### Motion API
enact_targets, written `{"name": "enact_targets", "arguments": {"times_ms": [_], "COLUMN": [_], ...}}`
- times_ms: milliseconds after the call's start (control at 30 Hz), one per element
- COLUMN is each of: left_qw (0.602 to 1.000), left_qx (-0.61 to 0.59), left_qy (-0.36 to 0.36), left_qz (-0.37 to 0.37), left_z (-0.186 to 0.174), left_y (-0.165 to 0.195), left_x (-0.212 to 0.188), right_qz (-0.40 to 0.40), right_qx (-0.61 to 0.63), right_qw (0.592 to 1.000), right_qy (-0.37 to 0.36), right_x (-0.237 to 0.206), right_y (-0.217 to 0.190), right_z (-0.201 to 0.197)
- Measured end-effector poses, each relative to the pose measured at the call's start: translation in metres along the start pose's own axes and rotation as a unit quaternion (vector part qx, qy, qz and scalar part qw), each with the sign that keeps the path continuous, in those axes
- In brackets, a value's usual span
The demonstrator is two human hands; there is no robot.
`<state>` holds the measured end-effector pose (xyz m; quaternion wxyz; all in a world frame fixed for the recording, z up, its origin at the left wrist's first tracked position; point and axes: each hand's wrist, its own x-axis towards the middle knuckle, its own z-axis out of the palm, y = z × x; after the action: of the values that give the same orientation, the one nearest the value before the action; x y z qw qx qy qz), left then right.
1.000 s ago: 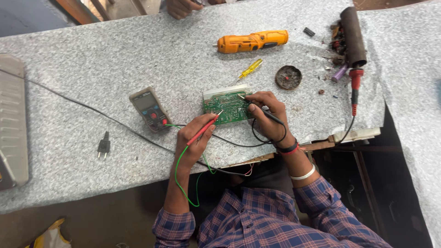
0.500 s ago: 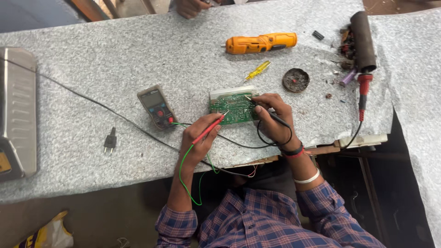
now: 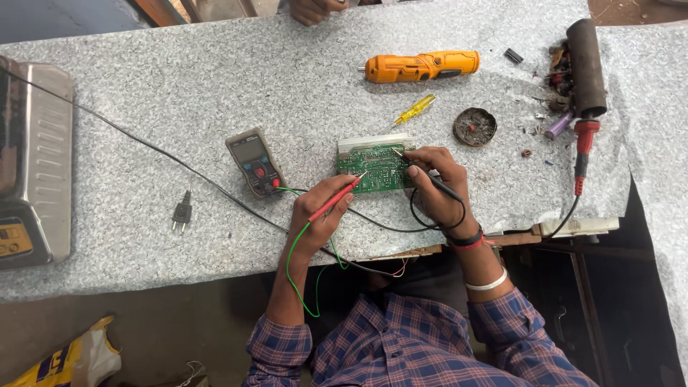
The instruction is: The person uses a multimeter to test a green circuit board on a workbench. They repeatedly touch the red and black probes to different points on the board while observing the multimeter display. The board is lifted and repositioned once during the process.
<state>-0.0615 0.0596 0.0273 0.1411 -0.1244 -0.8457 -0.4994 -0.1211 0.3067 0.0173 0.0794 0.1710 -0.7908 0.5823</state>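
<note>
Green rectangular circuit board lies flat near the middle of the grey speckled tabletop, and both probes touch it. At the far left stands a metal box-shaped device at the tabletop edge, and a thin black cable runs from there to the right. A small black two-pin plug lies below this cable. A dark handheld multimeter rests just left of the board. The left hand is closed around a red probe, whose tip meets the lower left part of the board. The right hand is closed around a black probe, pressed on the upper right part. Further up are a small yellow screwdriver and an orange electric screwdriver. At the right lies a red-handled soldering iron.
</note>
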Motion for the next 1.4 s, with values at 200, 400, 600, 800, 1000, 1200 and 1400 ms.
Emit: {"name": "enact_targets", "arguments": {"times_ms": [200,400,600,800,1000,1200,1400], "left_qw": [0.998,1.000,1.000,0.999,1.000,0.999,0.999], "left_qx": [-0.043,-0.021,-0.027,-0.036,-0.027,-0.029,-0.031], "left_qy": [-0.004,-0.003,-0.007,-0.011,-0.008,-0.008,-0.007], "left_qz": [-0.039,-0.002,0.002,-0.014,-0.011,-0.028,-0.027], "left_z": [0.0009,-0.0001,-0.0001,0.0009,0.0014,0.0021,0.0037], "left_y": [-0.0012,-0.0014,-0.0039,-0.0037,-0.0038,-0.0026,-0.0020], "left_x": [-0.0006,-0.0001,-0.0005,0.0014,0.0011,0.0029,0.0025], "right_qz": [0.010,-0.005,-0.011,-0.007,-0.013,-0.006,-0.015], "right_qx": [-0.018,-0.004,-0.008,-0.011,-0.015,-0.022,-0.022], "right_qw": [1.000,1.000,1.000,1.000,1.000,1.000,1.000], "right_qy": [-0.005,-0.006,-0.006,-0.009,-0.007,-0.010,-0.009], "right_x": [-0.0008,0.0001,0.0000,0.0008,0.0012,0.0031,0.0039], "right_y": [-0.0013,-0.0039,-0.0010,0.0004,0.0026,0.0001,-0.0009], "right_z": [-0.0023,-0.0002,-0.0010,-0.0013,-0.0025,-0.0023,-0.0036]}}
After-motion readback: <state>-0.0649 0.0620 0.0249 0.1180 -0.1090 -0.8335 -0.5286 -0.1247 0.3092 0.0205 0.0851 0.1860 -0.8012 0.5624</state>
